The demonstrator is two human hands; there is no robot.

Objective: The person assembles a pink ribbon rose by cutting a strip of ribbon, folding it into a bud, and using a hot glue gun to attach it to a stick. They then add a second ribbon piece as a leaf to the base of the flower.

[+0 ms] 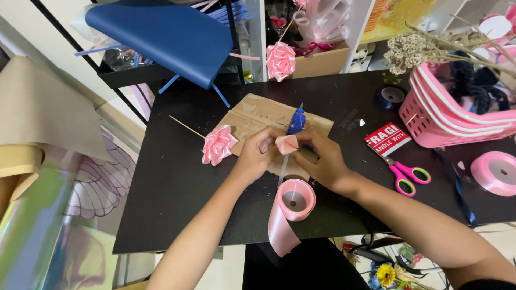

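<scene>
Together, left hand (258,153) and right hand (318,156) pinch a folded pink petal (286,143) (above the cardboard (252,121)), near a ribbon roll (294,200).

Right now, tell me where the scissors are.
In the head view the pink-handled scissors lie on the black table, right of the right hand, just below the red-and-white label and beside the pink basket.

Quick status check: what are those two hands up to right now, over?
Left hand and right hand both pinching a small folded pink ribbon piece. Ribbon roll just below, blue glue gun behind. Finished ribbon rose off to the left, apart.
</scene>
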